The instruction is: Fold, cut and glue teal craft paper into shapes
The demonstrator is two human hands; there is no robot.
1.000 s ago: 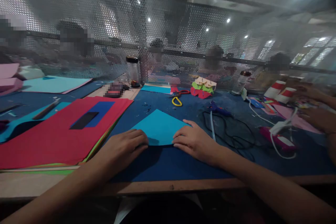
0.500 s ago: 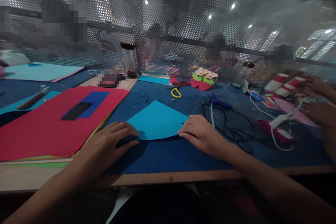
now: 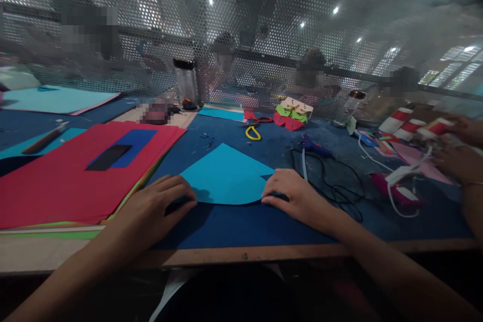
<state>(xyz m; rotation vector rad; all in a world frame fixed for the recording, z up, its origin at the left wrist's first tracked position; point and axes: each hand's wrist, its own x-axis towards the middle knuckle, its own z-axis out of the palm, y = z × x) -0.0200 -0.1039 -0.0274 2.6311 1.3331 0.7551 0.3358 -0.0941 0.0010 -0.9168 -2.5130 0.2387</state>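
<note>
Perforated metal panels (image 3: 256, 25) stand beyond the blue-topped surface (image 3: 226, 229), with blurred people showing through the holes. Between the left hand (image 3: 169, 196) and the right hand (image 3: 292, 188) lies a bright blue sheet (image 3: 226, 176), one corner pointing away from both and its near edge gently bowed. Each hand is curved, with its fingers and thumb pinching the sheet at its own side; a small notch shows along the sheet's edge just by the right hand's fingers.

Beside the left hand, further to the left, lie red sheets (image 3: 68, 181) on top of other colors, bearing a blue strip (image 3: 141, 143) and a black piece (image 3: 109, 157). Past the left hand, well apart from it, a dark-lidded jar (image 3: 185, 85) stands upright. Ahead of the right hand are yellow-handled scissors (image 3: 253, 133) and layered paper shapes (image 3: 290, 113). Just beyond it, to the right, sit a dark blue glue gun (image 3: 317, 147) and a looped black cord (image 3: 335, 196). Further right are a magenta glue gun (image 3: 398, 193) and a co-worker's hand (image 3: 456, 158).
</note>
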